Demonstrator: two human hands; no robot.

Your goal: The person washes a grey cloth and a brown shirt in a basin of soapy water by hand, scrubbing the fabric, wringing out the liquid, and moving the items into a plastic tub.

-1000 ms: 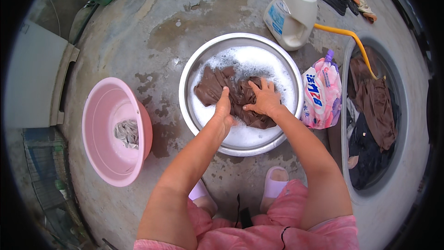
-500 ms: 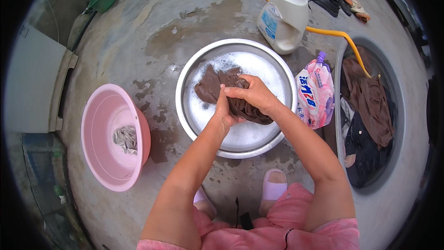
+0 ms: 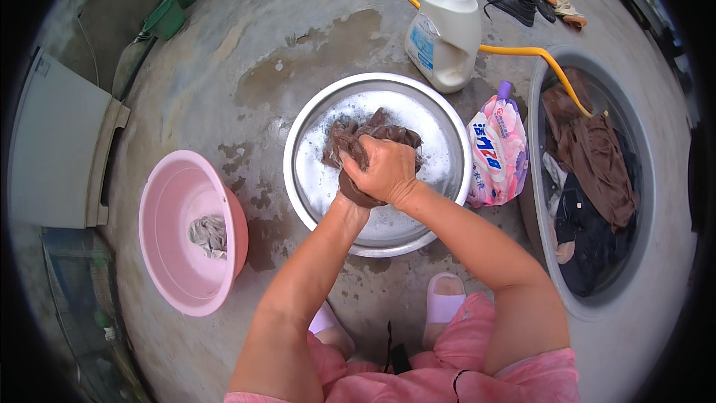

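Observation:
A wet brown garment (image 3: pixel 344 145) is bunched up over a silver metal basin (image 3: pixel 297 203) of foamy, soapy water. My right hand (image 3: pixel 385 169) is closed over the garment from above, its fingers curled into the fabric. Under a fold of the cloth, my left hand (image 3: pixel 352 207) supports it from the near left. That hand's fingers are mostly hidden, with the wrist and heel showing. Both hands press together around the bundle, above the basin's near half.
A pink basin (image 3: pixel 152 269) at left contains a small grey cloth (image 3: pixel 208 236). Right of the metal basin lie a pink detergent pouch (image 3: pixel 498 151) and a white jug (image 3: pixel 445 37). A grey tub (image 3: pixel 538 201) holds dark soaked clothes and the end of a yellow hose (image 3: pixel 514 50).
My right hand has moved down and left, closing over the garment. The left hand, whose thumb was visible before, has gone under the cloth. The view has shifted slightly.

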